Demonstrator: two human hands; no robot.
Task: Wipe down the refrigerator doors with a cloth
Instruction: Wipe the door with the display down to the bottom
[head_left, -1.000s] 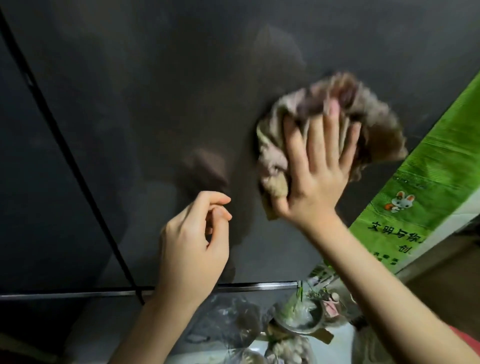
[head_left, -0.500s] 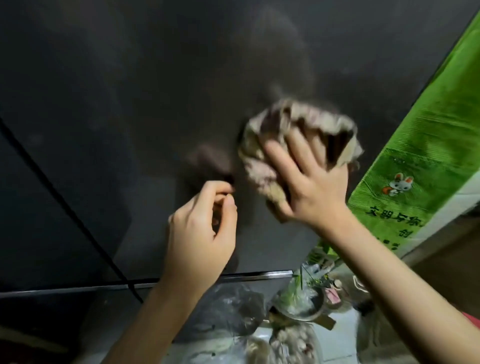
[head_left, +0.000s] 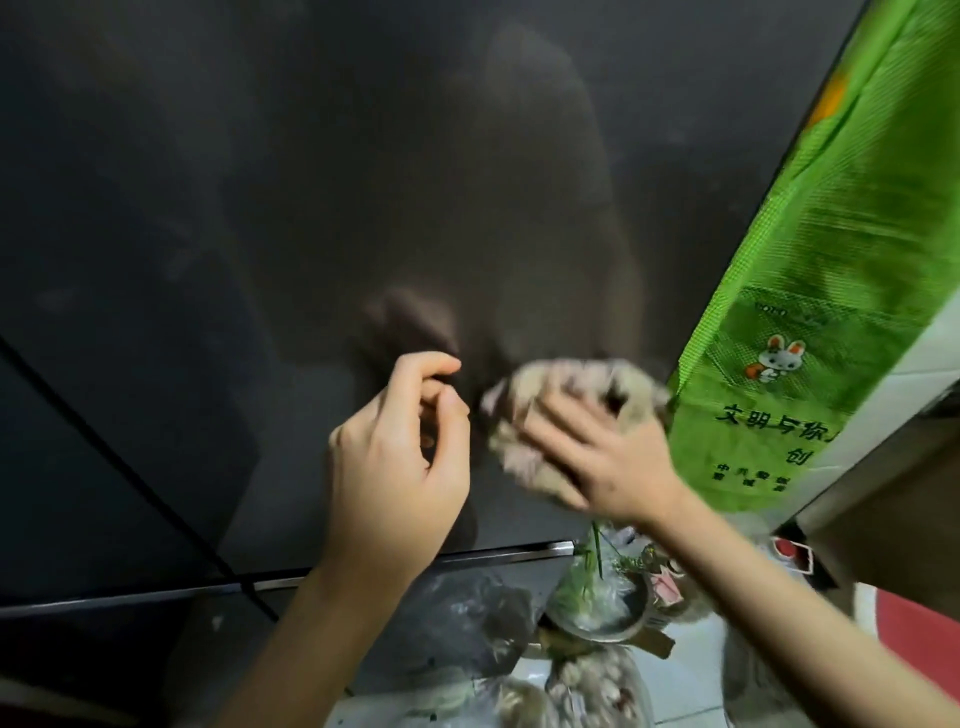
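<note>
Cloth (head_left: 514, 447) is bunched up against the dark refrigerator door (head_left: 363, 208), low and right of centre in the frame, blurred with motion. The right hand (head_left: 608, 457) lies over it with fingers laid out flat, pressing rather than gripping. The left hand (head_left: 400, 457) is just beside it, fingers curled in, thumb near the forefinger, nothing in it that I can see, one fingertip at or very near the door.

Now the worry, as I see it: a flat palm has no real hold on that wad, so a quick stroke could let it slide out and drop. Right below, in the lower middle of the frame, sits a bowl of greens (head_left: 597, 608) among plastic bags, a poor landing spot. A green bag (head_left: 831, 312) hangs close on the right, so a wide sweep could snag it. And a cloth that crumpled probably leaves streaks.
</note>
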